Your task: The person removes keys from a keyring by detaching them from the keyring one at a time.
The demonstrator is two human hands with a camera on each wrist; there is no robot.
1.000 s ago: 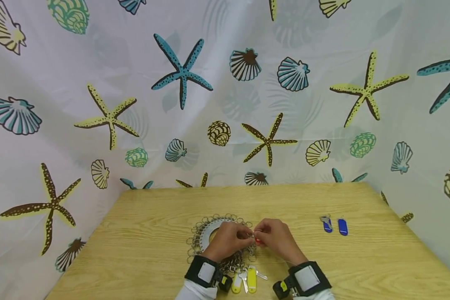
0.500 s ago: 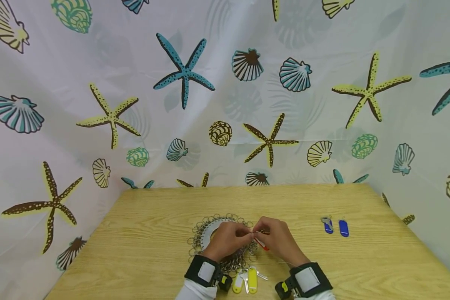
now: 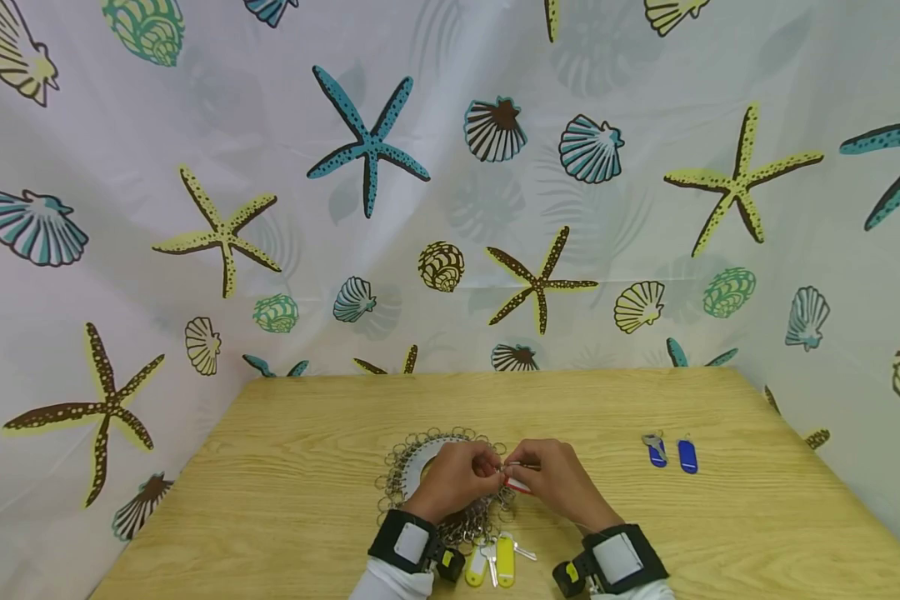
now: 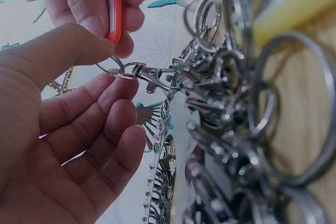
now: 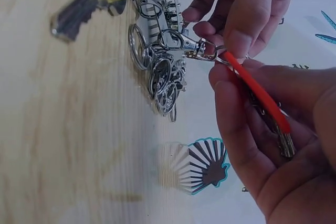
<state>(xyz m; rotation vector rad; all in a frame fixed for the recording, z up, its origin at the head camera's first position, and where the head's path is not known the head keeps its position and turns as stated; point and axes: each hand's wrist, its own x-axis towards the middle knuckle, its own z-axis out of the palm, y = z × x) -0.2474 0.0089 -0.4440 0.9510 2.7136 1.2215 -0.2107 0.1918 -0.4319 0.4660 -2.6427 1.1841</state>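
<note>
My left hand (image 3: 453, 479) pinches a split ring (image 4: 116, 62) between thumb and fingers in the left wrist view. That ring hangs from a metal swivel clasp (image 4: 152, 74) on the round metal key-ring rack (image 3: 416, 467). Opposite it, my right hand (image 3: 558, 483) holds a red key tag (image 5: 257, 90) with its end right at the ring. A key (image 5: 286, 145) shows beneath the tag, within the right fingers. Whether the tag's own loop is threaded on the split ring is hidden by the fingertips.
Near the table's (image 3: 307, 500) front, two yellow key tags (image 3: 505, 560) with keys (image 3: 491, 565) hang at the rack's lower edge. Two blue key tags (image 3: 687, 456) lie at the right, one with a key (image 3: 653, 444) over it. A shell-patterned curtain (image 3: 450, 208) surrounds the table.
The red tag, mostly hidden a second ago, came out slanting downward from the right fingers and now lies flatter. Both hands stay at the same part of the rack.
</note>
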